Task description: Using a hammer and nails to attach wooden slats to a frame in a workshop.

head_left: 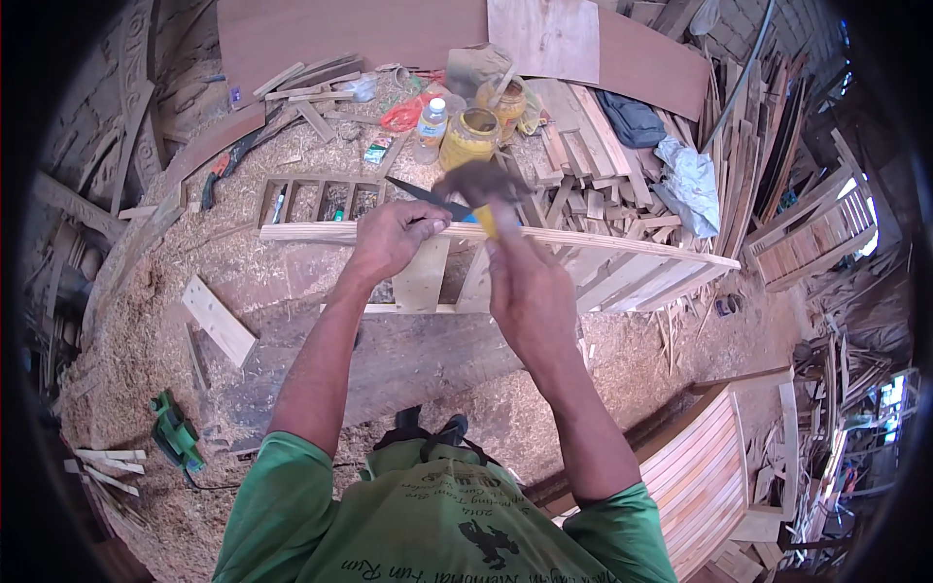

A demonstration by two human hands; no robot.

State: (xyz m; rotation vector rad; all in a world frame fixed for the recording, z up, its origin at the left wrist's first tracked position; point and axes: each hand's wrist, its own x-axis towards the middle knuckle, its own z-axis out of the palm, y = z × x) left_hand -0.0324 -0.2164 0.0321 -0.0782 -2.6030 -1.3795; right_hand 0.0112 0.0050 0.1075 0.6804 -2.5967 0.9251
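My right hand (533, 287) grips a hammer (476, 183) whose dark head is smeared by motion above a long wooden panel. My left hand (391, 238) rests on the panel's upper edge (311, 231), its fingers bent and thumb pressed inward; whatever small thing they may pinch is hidden. Just beyond the left fingers lies a dark, pointed blade (418, 192), partly covered by the hammer. The wooden panel (622, 275) stands on its side across my front, with slats running between its long edges.
Behind the panel are a slotted wooden tray (306, 201), a plastic bottle (431, 131) and a yellow container (470, 139). Stacked offcuts (593, 199) lie to the right. A green power tool (175, 430) sits at lower left, a slatted wooden piece (695, 466) at lower right. Shavings cover the floor.
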